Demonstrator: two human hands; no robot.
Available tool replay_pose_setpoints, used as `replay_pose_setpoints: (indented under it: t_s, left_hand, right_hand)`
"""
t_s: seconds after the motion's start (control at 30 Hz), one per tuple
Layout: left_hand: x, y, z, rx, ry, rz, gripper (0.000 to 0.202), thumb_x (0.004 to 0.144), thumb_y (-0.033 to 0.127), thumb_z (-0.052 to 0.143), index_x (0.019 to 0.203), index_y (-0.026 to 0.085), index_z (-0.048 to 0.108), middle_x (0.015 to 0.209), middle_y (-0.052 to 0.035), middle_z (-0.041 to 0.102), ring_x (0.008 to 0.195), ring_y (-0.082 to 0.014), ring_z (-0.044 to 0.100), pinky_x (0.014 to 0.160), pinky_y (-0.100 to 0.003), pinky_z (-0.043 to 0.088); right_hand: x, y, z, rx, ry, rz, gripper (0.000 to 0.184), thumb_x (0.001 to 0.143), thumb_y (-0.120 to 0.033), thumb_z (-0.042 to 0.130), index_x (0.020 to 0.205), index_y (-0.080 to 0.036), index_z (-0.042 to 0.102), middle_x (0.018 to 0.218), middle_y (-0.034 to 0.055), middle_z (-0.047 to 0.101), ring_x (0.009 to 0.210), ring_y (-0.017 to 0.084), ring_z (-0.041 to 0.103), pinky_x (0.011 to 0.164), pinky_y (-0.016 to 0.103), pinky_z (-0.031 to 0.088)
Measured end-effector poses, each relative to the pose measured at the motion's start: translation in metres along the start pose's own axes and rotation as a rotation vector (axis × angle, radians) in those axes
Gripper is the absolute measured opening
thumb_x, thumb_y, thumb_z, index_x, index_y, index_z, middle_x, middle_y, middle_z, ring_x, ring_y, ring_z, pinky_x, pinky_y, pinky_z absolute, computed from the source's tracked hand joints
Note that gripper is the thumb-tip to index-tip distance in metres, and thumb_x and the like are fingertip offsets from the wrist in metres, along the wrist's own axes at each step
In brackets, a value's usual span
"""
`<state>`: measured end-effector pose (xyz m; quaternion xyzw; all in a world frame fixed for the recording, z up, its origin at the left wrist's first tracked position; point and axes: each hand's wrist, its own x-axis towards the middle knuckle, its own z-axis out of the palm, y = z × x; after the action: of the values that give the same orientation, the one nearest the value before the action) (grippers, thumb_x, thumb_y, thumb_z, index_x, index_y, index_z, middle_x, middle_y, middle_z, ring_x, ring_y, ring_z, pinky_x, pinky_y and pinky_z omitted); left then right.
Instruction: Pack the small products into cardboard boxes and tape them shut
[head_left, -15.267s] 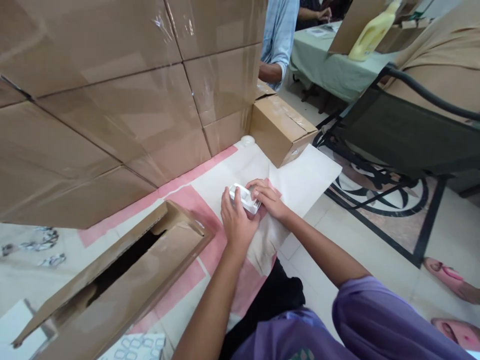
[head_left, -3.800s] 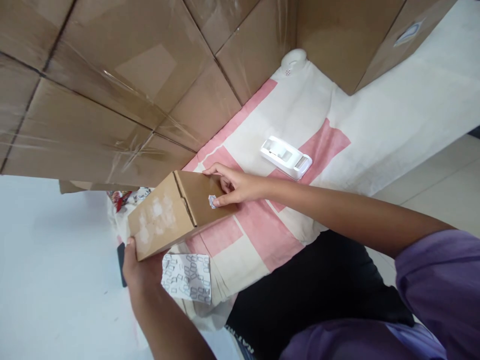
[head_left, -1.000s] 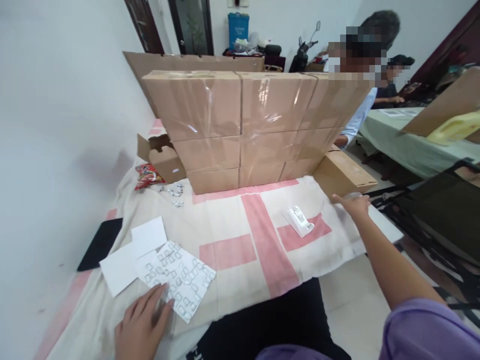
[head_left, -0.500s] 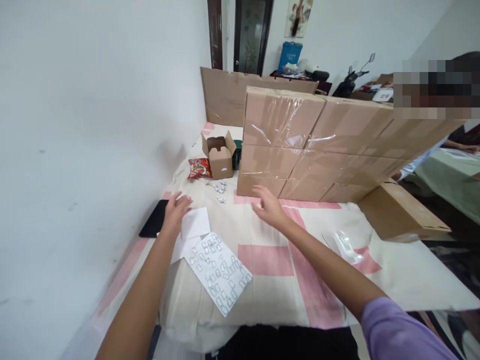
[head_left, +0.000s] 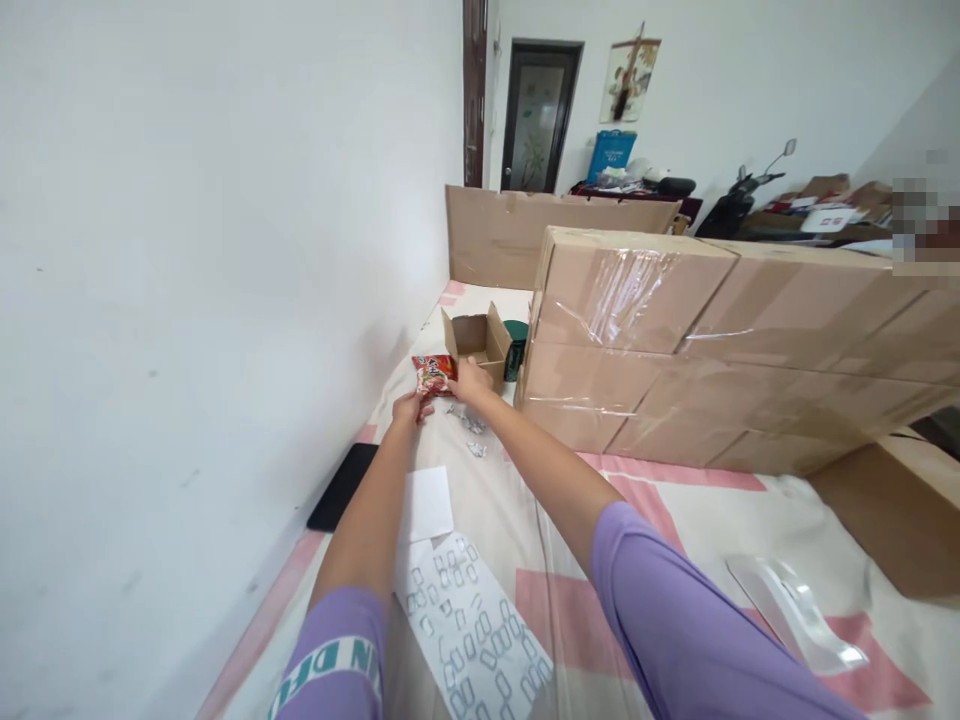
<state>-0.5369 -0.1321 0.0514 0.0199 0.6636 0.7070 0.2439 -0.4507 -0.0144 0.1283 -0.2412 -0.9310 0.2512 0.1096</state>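
A red printed food packet (head_left: 433,374) lies on the cloth beside the wall, in front of a small open cardboard box (head_left: 501,372). My left hand (head_left: 410,407) pinches the packet's near left corner, its fingertips partly hidden. At the packet's right edge, my right hand (head_left: 471,381) has its thumb on the wrapper and its fingers curled, overlapping the box's front. Just below my right hand are crumpled silvery scraps (head_left: 471,420).
A sheet with drawn outlines (head_left: 480,640) overlaps white paper (head_left: 429,503). A black tablet-like slab (head_left: 343,487) lies by the wall. Taped cardboard (head_left: 637,350) stands upright on the right, with a green container (head_left: 514,350) behind the box. Clear curved plastic (head_left: 799,612) lies lower right.
Both hands have reached forward, from above the papers and cloth to the red packet, and have closed at its edges. The camera view has shifted, so the scene sits lower and farther right.
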Motion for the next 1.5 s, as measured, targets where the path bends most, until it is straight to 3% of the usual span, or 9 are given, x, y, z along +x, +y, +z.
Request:
replay_pose_setpoints:
  t_s: [0.07, 0.23, 0.43, 0.63, 0.8, 0.93, 1.13, 1.3, 1.5]
  left_hand:
    - [-0.012, 0.001, 0.001, 0.070, 0.030, 0.074, 0.038, 0.097, 0.040, 0.065, 0.127, 0.016, 0.062, 0.123, -0.0102, 0.065, 0.104, -0.0217, 0.067, 0.088, -0.043, 0.060]
    - [-0.073, 0.011, -0.007, 0.231, 0.133, 0.357, 0.018, 0.095, 0.027, 0.063, 0.110, 0.016, 0.067, 0.106, -0.0054, 0.070, 0.091, -0.0170, 0.067, 0.076, -0.029, 0.057]
    - [-0.223, 0.003, -0.018, 0.493, 0.289, 0.690, 0.014, 0.091, 0.029, 0.064, 0.100, 0.020, 0.068, 0.123, -0.0086, 0.071, 0.093, -0.0190, 0.068, 0.079, -0.030, 0.054]
    - [-0.406, -0.073, 0.014, 0.712, 0.199, 1.077, 0.047, 0.091, 0.026, 0.065, 0.136, 0.018, 0.055, 0.148, -0.0205, 0.057, 0.120, -0.0281, 0.059, 0.095, -0.045, 0.056]
    - [-0.488, -0.143, 0.049, 0.747, -0.156, 1.165, 0.062, 0.090, 0.016, 0.060, 0.149, 0.012, 0.041, 0.157, -0.0253, 0.045, 0.136, -0.0307, 0.050, 0.104, -0.046, 0.054]
    - [-0.507, -0.178, 0.065, 0.786, -0.357, 1.239, 0.060, 0.089, 0.006, 0.049, 0.148, 0.011, 0.042, 0.161, -0.0235, 0.041, 0.149, -0.0312, 0.040, 0.109, -0.049, 0.052]
    - [-0.510, -0.197, 0.057, 1.023, -0.320, 1.154, 0.071, 0.079, -0.007, 0.042, 0.146, 0.017, 0.050, 0.165, -0.0191, 0.034, 0.148, -0.0324, 0.040, 0.108, -0.051, 0.050]
    - [-0.489, -0.165, 0.035, 1.188, -0.322, 1.098, 0.057, 0.092, 0.014, 0.057, 0.148, 0.019, 0.050, 0.159, -0.0135, 0.048, 0.139, -0.0320, 0.047, 0.110, -0.048, 0.043]
    - [-0.446, -0.116, 0.034, 1.323, -0.558, 1.122, 0.063, 0.095, 0.041, 0.065, 0.152, 0.023, 0.045, 0.146, -0.0119, 0.061, 0.141, -0.0310, 0.048, 0.121, -0.057, 0.024]
  right_hand:
    - [-0.009, 0.003, 0.005, 0.022, 0.041, -0.007, 0.029, 0.099, -0.025, 0.053, 0.121, -0.009, 0.063, 0.133, 0.0213, 0.057, 0.113, 0.032, 0.063, 0.100, 0.052, 0.048]
    - [-0.065, 0.000, 0.016, 0.146, 0.061, -0.203, 0.025, 0.097, -0.012, 0.045, 0.104, -0.016, 0.069, 0.121, 0.0111, 0.059, 0.106, 0.024, 0.064, 0.101, 0.039, 0.048]
    - [-0.207, 0.001, -0.019, 0.403, 0.143, -0.430, 0.029, 0.099, -0.014, 0.045, 0.118, -0.020, 0.065, 0.117, 0.0099, 0.060, 0.109, 0.022, 0.062, 0.096, 0.034, 0.052]
    - [-0.394, 0.066, -0.098, 0.503, 0.041, -0.403, 0.028, 0.101, -0.015, 0.049, 0.121, -0.027, 0.065, 0.113, 0.0077, 0.063, 0.104, 0.022, 0.064, 0.091, 0.035, 0.055]
    - [-0.489, 0.138, -0.144, 0.448, -0.049, -0.252, 0.022, 0.103, -0.022, 0.050, 0.115, -0.027, 0.068, 0.107, 0.0059, 0.065, 0.100, 0.020, 0.066, 0.087, 0.030, 0.057]
    - [-0.517, 0.170, -0.162, 0.323, -0.087, -0.198, 0.025, 0.104, -0.025, 0.049, 0.115, -0.027, 0.071, 0.114, 0.0068, 0.070, 0.105, 0.021, 0.070, 0.089, 0.032, 0.060]
    - [-0.515, 0.183, -0.165, -0.072, -0.052, -0.273, 0.035, 0.099, -0.019, 0.049, 0.126, -0.025, 0.071, 0.143, 0.0095, 0.065, 0.116, 0.028, 0.073, 0.094, 0.044, 0.063]
    - [-0.500, 0.181, -0.171, -0.232, -0.007, -0.300, 0.055, 0.095, -0.027, 0.060, 0.149, -0.024, 0.053, 0.158, 0.0114, 0.052, 0.121, 0.032, 0.070, 0.089, 0.046, 0.064]
    - [-0.484, 0.179, -0.169, -0.321, -0.070, -0.296, 0.059, 0.096, -0.034, 0.061, 0.151, -0.016, 0.047, 0.148, 0.0181, 0.057, 0.103, 0.033, 0.073, 0.084, 0.048, 0.063]
